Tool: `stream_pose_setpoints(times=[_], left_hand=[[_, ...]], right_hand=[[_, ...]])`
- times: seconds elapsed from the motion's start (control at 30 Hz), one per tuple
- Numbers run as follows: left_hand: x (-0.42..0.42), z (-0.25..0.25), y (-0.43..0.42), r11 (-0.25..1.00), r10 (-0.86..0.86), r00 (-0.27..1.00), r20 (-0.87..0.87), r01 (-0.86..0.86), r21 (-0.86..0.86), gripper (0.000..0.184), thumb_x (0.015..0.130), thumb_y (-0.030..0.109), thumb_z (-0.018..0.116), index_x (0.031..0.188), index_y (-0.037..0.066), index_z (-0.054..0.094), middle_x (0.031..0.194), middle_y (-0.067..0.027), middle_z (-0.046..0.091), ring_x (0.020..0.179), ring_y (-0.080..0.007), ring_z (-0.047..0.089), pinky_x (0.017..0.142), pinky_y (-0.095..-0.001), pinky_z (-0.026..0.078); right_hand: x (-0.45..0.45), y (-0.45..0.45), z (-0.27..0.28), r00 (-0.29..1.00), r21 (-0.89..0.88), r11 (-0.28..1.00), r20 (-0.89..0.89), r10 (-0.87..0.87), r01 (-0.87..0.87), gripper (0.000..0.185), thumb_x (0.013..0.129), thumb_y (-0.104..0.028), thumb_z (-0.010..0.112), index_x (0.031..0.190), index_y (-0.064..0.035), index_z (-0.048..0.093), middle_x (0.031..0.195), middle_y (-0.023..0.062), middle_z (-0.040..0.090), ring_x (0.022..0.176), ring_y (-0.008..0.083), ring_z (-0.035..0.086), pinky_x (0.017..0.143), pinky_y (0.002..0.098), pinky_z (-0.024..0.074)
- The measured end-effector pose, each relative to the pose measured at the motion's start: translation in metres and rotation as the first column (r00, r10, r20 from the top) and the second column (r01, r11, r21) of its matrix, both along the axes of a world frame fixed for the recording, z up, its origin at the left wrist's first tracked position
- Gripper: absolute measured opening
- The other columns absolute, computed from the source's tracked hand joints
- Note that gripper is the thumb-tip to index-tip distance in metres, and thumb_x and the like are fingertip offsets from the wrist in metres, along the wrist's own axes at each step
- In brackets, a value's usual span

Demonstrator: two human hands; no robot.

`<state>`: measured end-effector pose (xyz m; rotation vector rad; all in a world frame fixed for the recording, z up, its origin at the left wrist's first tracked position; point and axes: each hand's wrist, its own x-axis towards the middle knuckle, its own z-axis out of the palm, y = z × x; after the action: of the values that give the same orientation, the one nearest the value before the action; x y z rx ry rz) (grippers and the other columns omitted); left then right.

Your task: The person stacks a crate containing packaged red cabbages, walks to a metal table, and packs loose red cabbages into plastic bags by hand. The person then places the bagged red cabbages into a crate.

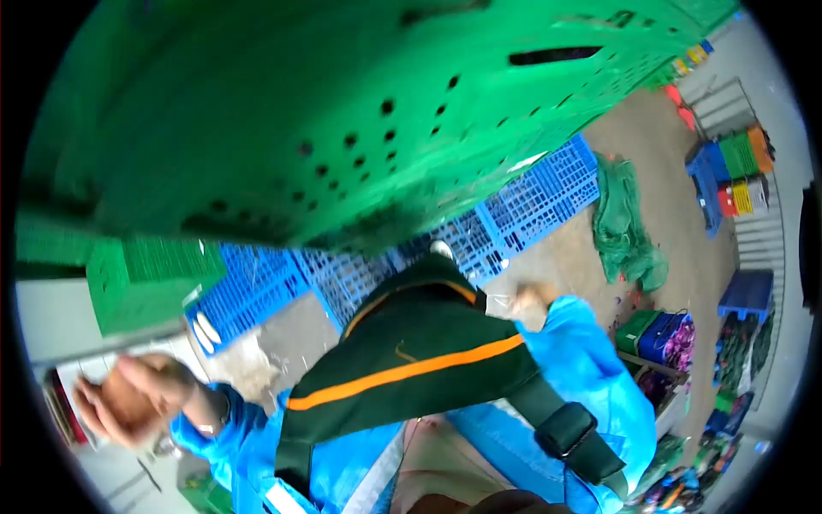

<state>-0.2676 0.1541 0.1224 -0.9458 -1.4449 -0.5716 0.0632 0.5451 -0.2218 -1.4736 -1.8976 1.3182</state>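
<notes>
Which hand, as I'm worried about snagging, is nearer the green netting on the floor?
The right hand: it and the netting are both right of the picture's centre, while the left hand is at the far left.

A dull brown floor [646, 137] lies before a pale wall [783, 111] with ribbed panels [755, 244].

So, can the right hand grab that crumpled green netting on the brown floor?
Probably not without bending: the right hand seems well above the floor, though nothing visible blocks the netting.

On the grey-brown floor [685, 274], we note blue lattice pallets [548, 184] and, just beside them, crumpled green netting [623, 218].
</notes>
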Motion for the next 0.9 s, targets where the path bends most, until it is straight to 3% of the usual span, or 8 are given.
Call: stream_pose_setpoints(times=[0.17, 0.3, 0.4, 0.43, 0.5, 0.57, 0.7, 0.9], left_hand=[[0.04, -0.046, 0.019, 0.999, 0.052, 0.992, 0.118, -0.049, -0.023, 0.035, 0.081, -0.001, 0.059, 0.111, 0.001, 0.042, 0.122, -0.0233, 0.038, 0.107, -0.0312, 0.048, 0.09, -0.0338, 0.041], [0.077, -0.075, 0.035, 0.995, 0.101, 0.875, 0.473, -0.093, -0.04, 0.024, 0.079, -0.004, 0.055, 0.102, 0.004, 0.054, 0.122, -0.0195, 0.038, 0.116, -0.0323, 0.04, 0.095, -0.0376, 0.034], [0.103, -0.1, 0.03, 0.995, 0.099, 0.673, 0.733, -0.091, -0.051, 0.028, 0.079, -0.01, 0.053, 0.105, 0.001, 0.051, 0.127, -0.0193, 0.037, 0.114, -0.0281, 0.044, 0.091, -0.0338, 0.039], [0.11, -0.105, 0.041, 0.987, 0.143, 0.604, 0.784, -0.144, -0.069, 0.028, 0.078, -0.011, 0.052, 0.103, 0.001, 0.052, 0.127, -0.0191, 0.037, 0.113, -0.028, 0.045, 0.091, -0.0339, 0.038], [0.11, -0.125, 0.062, 0.99, 0.013, 0.531, 0.847, -0.123, 0.062, 0.031, 0.073, -0.015, 0.052, 0.099, 0.003, 0.056, 0.125, -0.0182, 0.038, 0.116, -0.0286, 0.041, 0.1, -0.0389, 0.03], [0.119, -0.128, 0.059, 0.998, -0.069, 0.569, 0.819, 0.042, 0.055, 0.035, 0.07, -0.017, 0.052, 0.098, 0.004, 0.057, 0.118, -0.0158, 0.04, 0.11, -0.0277, 0.044, 0.094, -0.0377, 0.034], [0.101, -0.11, 0.081, 0.953, -0.096, 0.611, 0.786, 0.284, -0.105, 0.036, 0.063, -0.017, 0.053, 0.09, 0.005, 0.059, 0.113, -0.0154, 0.041, 0.104, -0.0301, 0.047, 0.087, -0.0378, 0.039], [0.107, -0.119, 0.109, 0.891, -0.229, 0.599, 0.767, 0.446, -0.082, 0.037, 0.057, -0.011, 0.057, 0.087, 0.008, 0.064, 0.105, -0.0141, 0.048, 0.088, -0.0267, 0.052, 0.078, -0.0346, 0.043]], right_hand=[[-0.115, 0.044, 0.109, 0.655, -0.361, 0.932, -0.71, -0.259, -0.021, 0.086, 0.08, -0.054, 0.054, 0.143, -0.0147, 0.01, 0.146, 0.0116, 0.016, 0.134, 0.0317, 0.016, 0.099, 0.0571, 0.0265], [-0.14, -0.009, 0.058, 0.808, 0.067, 0.954, -0.55, -0.21, 0.294, 0.047, 0.086, -0.033, 0.059, 0.122, -0.0095, 0.041, 0.123, 0.0115, 0.047, 0.103, 0.0247, 0.053, 0.073, 0.0392, 0.0481], [-0.086, -0.03, 0.031, 0.951, 0.375, 0.893, -0.083, 0.298, -0.247, 0.019, 0.086, -0.018, 0.06, 0.099, -0.0063, 0.054, 0.087, 0.0069, 0.059, 0.071, 0.0188, 0.058, 0.056, 0.0303, 0.0459], [-0.079, -0.034, 0.03, 0.848, 0.603, 0.666, 0.031, 0.53, -0.438, 0.011, 0.083, -0.015, 0.06, 0.085, -0.0045, 0.058, 0.067, 0.0039, 0.058, 0.058, 0.0188, 0.054, 0.054, 0.0287, 0.0443], [-0.04, -0.017, -0.019, 0.947, -0.061, 0.945, 0.002, 0.322, -0.322, 0.018, 0.081, -0.021, 0.06, 0.091, -0.0055, 0.058, 0.079, 0.0062, 0.06, 0.067, 0.0216, 0.057, 0.06, 0.0331, 0.0462], [0.011, -0.007, -0.067, 0.985, -0.695, 0.718, 0.103, 0.136, -0.026, 0.026, 0.079, -0.026, 0.061, 0.096, -0.0065, 0.058, 0.09, 0.0085, 0.063, 0.075, 0.0245, 0.059, 0.066, 0.0374, 0.0481], [-0.116, 0.034, 0.029, 0.499, -0.904, 0.417, -0.406, -0.766, -0.096, 0.045, 0.08, -0.033, 0.068, 0.107, -0.0071, 0.044, 0.117, 0.0158, 0.041, 0.1, 0.0267, 0.047, 0.085, 0.0409, 0.0465], [-0.015, 0.004, -0.035, 0.416, -0.725, 0.519, -0.687, -0.596, -0.453, 0.012, 0.08, -0.002, 0.062, 0.086, -0.0087, 0.055, 0.08, 0.0008, 0.055, 0.076, 0.0124, 0.055, 0.068, 0.0224, 0.0473]])
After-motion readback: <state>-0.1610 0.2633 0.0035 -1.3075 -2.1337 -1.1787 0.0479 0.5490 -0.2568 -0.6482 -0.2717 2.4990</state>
